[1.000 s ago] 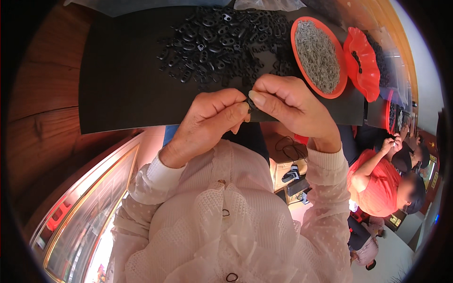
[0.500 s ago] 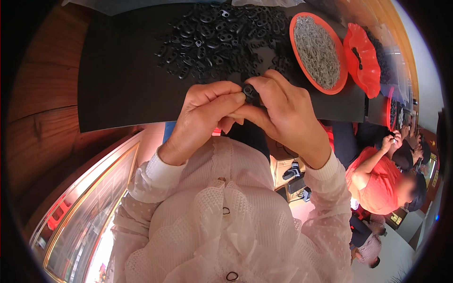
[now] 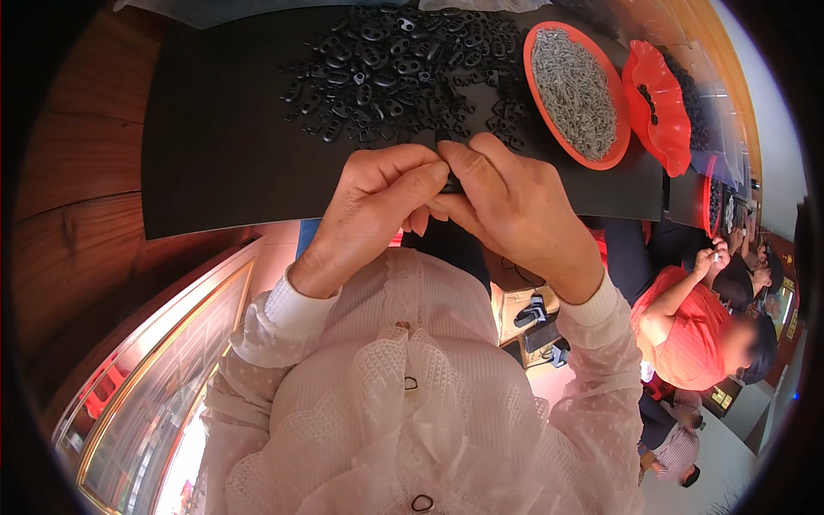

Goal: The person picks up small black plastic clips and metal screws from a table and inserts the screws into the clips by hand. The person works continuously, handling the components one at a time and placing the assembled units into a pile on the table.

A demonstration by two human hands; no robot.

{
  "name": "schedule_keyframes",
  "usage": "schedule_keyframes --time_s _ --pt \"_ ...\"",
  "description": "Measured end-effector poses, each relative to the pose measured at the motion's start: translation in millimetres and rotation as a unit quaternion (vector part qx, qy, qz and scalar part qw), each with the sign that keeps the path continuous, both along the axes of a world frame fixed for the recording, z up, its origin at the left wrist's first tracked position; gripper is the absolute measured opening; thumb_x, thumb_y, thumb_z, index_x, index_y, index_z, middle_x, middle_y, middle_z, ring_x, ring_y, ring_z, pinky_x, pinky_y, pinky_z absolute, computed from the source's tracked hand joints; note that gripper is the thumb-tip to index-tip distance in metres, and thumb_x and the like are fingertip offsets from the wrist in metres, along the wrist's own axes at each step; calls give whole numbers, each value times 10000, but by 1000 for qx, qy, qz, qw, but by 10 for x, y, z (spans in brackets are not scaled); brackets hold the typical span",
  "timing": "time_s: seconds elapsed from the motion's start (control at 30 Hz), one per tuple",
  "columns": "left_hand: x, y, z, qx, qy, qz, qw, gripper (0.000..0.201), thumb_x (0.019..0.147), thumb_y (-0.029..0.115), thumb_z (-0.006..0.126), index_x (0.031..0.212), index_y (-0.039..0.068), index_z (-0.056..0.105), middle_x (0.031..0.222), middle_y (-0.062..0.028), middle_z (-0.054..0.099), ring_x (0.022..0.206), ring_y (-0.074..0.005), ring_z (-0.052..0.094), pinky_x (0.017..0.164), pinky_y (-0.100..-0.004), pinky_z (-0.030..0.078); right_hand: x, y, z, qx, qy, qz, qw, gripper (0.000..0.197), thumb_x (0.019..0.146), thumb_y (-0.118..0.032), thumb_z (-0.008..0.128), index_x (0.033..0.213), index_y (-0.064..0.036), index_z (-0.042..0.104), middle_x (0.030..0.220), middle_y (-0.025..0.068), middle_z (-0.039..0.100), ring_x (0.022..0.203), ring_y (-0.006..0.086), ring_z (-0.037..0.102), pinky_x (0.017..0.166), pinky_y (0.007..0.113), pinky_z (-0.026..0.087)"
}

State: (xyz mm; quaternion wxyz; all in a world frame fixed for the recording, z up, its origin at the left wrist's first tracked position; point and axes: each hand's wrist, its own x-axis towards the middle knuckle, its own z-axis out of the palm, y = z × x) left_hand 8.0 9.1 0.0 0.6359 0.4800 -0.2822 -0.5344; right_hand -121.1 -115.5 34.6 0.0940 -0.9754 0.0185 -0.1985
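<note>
Close together in front of my chest, both hands pinch one small black plastic cord lock piece (image 3: 451, 184), most of it hidden by fingers. My left hand (image 3: 376, 202) is closed on its left side, thumb against it. From the right, my right hand (image 3: 518, 196) has its thumb and forefinger pressed onto it. Just beyond my fingertips spreads a pile of black plastic cord lock parts (image 3: 378, 73), many of them rounded with two holes. An orange-red bowl (image 3: 612, 160) to the right is filled with small silvery metal springs (image 3: 573, 93).
A red wavy-rimmed dish (image 3: 665, 142) holding a few black pieces is right of the bowl. All this lies on a black tabletop (image 3: 206, 163). Wooden boards (image 3: 81, 172) rise at the left. At the right sits a person in a red shirt (image 3: 682, 330), with other people beyond.
My right thumb and forefinger have shifted over the black piece, covering its round face that showed before. Both hands stay in nearly the same place.
</note>
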Motion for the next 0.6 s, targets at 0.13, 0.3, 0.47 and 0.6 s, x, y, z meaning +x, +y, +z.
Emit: schedule_keyframes --time_s 0.13,0.3,0.47,0.6 --pt "-21 -7 17 9 0 4 1000 207 944 136 523 791 31 613 642 22 542 560 -23 470 491 -183 376 -23 -33 -26 -24 19 0 1000 447 757 -422 732 772 -28 520 720 65 491 523 190 577 430 287 457" --pt "-4 -11 17 17 -56 -21 998 223 907 129 502 705 41 538 588 29 443 535 -31 397 464 -211 321 -10 -55 -34 -14 31 27 999 409 787 -377 716 709 -52 482 672 66 490 519 197 570 431 295 459" --pt "-11 -23 35 29 -24 -26 999 219 853 102 487 645 35 479 570 24 413 524 -40 349 453 -243 279 -7 -43 -13 41 48 54 997 361 803 -314 701 704 -45 481 646 73 515 527 212 573 432 312 459" --pt "1 -25 15 15 -2 -39 999 219 836 79 474 624 35 437 568 21 392 528 -45 329 463 -253 267 -28 -49 -57 74 60 64 993 308 823 -262 678 715 -39 495 645 78 528 531 223 576 430 324 451"
